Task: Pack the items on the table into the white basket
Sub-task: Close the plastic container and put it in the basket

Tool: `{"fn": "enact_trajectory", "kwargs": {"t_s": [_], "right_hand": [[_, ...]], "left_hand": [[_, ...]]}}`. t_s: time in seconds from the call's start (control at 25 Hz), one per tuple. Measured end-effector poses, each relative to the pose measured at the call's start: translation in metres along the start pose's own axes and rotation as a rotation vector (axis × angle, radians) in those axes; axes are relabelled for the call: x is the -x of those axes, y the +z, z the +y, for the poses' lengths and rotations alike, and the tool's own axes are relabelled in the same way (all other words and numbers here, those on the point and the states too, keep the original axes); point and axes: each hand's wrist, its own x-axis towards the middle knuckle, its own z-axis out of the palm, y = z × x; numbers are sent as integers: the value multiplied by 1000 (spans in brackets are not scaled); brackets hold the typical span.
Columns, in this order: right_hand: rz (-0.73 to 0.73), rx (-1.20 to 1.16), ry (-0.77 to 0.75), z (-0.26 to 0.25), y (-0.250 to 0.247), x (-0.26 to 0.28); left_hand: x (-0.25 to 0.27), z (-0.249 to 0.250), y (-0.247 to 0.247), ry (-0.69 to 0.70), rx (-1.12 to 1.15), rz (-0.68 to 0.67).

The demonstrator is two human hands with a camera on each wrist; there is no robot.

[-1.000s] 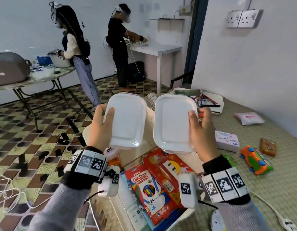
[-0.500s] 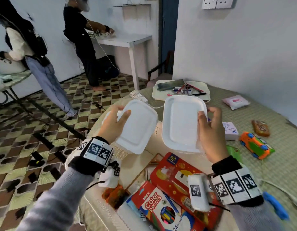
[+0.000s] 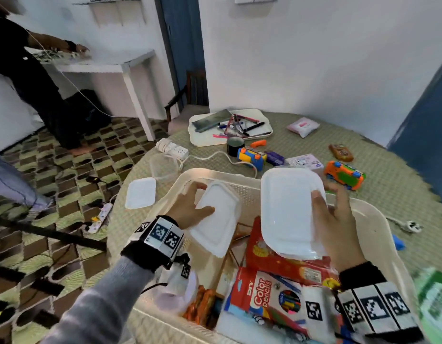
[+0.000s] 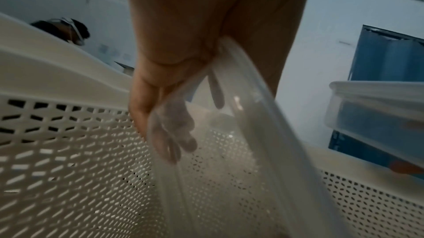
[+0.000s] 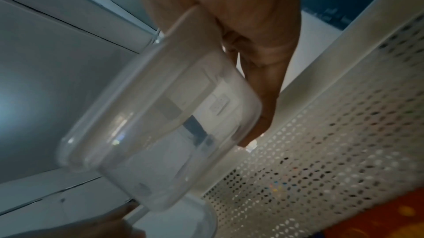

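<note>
The white basket [image 3: 216, 173] sits in front of me with a colour pencils box [image 3: 267, 294] and a red box [image 3: 277, 260] inside. My left hand [image 3: 190, 209] grips a clear container with a white lid [image 3: 216, 219], tilted down into the basket's left part. In the left wrist view, the fingers [image 4: 181, 133] show through that container [image 4: 229, 151], close to the perforated basket wall [image 4: 69, 151]. My right hand [image 3: 335, 214] holds a second lidded container [image 3: 288, 209] over the red box. In the right wrist view, this container [image 5: 160, 133] hangs beside the basket wall [image 5: 344, 133].
On the green table beyond the basket lie a loose white lid [image 3: 140, 196], an empty clear container [image 3: 164, 166], a power strip [image 3: 173, 148], a tray of pens [image 3: 230, 127], two toy cars [image 3: 344, 173], a black cup [image 3: 235, 146] and small packets. A person [image 3: 29, 78] stands far left.
Both hands have come down with their containers, from held up in front of me to inside the basket. The left container has tipped over toward the basket floor.
</note>
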Motion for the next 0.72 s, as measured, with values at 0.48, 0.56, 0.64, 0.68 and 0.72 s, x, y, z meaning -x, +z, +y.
{"fn": "enact_trajectory", "kwargs": {"t_s": [0.48, 0.56, 0.64, 0.68, 0.72], "right_hand": [[-35, 176, -47, 4, -7, 11], [-43, 213, -56, 6, -7, 11], [-57, 238, -50, 8, -6, 9], [-65, 255, -46, 10, -6, 8], [-72, 275, -44, 11, -5, 8]], "left_hand": [[-31, -27, 19, -37, -272, -81], [-37, -34, 23, -29, -260, -129], [-42, -40, 25, -29, -296, -163], [-45, -43, 26, -30, -318, -172], [-47, -46, 26, -25, -340, -182]]}}
